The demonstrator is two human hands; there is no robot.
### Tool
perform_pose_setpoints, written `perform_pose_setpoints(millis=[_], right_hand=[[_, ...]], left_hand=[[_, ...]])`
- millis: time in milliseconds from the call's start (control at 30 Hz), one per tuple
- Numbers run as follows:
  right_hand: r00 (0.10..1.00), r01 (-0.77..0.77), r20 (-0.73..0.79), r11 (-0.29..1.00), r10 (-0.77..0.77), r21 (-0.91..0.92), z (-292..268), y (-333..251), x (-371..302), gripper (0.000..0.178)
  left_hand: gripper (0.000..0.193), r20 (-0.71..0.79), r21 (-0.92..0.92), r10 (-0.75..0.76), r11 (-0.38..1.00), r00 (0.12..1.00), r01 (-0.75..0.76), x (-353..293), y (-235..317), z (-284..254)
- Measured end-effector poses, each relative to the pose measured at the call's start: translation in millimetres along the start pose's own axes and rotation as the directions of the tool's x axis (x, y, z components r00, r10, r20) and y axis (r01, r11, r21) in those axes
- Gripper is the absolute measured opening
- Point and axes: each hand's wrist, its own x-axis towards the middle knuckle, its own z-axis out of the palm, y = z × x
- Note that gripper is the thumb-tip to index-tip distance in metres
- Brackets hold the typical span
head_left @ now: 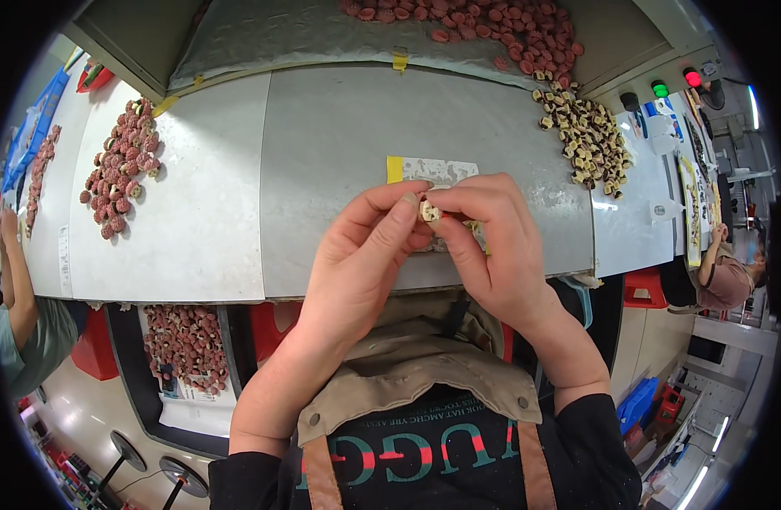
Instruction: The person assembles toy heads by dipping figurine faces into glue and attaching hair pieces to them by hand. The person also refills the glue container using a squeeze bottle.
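Observation:
Above the metal worktop, in front of my chest, both hands meet at a small cream-coloured piece [429, 212] with a bit of red beside it. My left hand [355, 255] is closed, thumb and fingers pinching the piece from its left side. From the other side my right hand [502, 242] grips it between thumb and forefinger. Most of the piece is covered by fingertips. A white printed sheet with yellow tape [395, 168] lies on the worktop just beyond my hands, partly hidden by them.
Cream-and-dark small pieces [587, 140] are heaped at the right, red cup-like pieces [514, 30] at the back. Knobbly reddish pieces [122, 166] lie at the left; more fill a drawer [186, 344] below the worktop [322, 119]. Co-workers [726, 276] sit at either side.

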Motion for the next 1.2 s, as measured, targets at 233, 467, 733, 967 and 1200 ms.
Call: perform_pose_setpoints(millis=[233, 467, 733, 967, 1200], right_hand=[[1.0, 0.001, -0.001, 1.0, -0.001, 0.016, -3, 0, 3, 0.022], [0.999, 0.002, 0.055, 1.0, -0.001, -0.028, -13, 2, 5, 0.033], [0.994, 0.079, 0.081, 0.995, -0.074, -0.057, -19, 12, 7, 0.037], [0.988, 0.149, 0.054, 0.985, -0.145, -0.086, -17, 20, 4, 0.034], [0.991, 0.134, -0.005, 0.986, -0.135, -0.099, -12, 20, -3, 0.033]], left_hand=[[0.027, -0.025, 0.23, 0.257, 0.942, 0.966, -0.245, -3, -10, 3], [0.03, -0.038, 0.218, 0.123, 0.97, 0.992, -0.112, -1, -1, 7], [0.055, -0.005, 0.422, 0.186, 0.891, 0.983, -0.167, -3, -7, 24], [0.056, 0.031, 0.521, 0.226, 0.828, 0.974, -0.209, 1, -19, 20], [0.054, 0.097, 0.607, 0.241, 0.755, 0.966, -0.25, 0, -21, 21]])
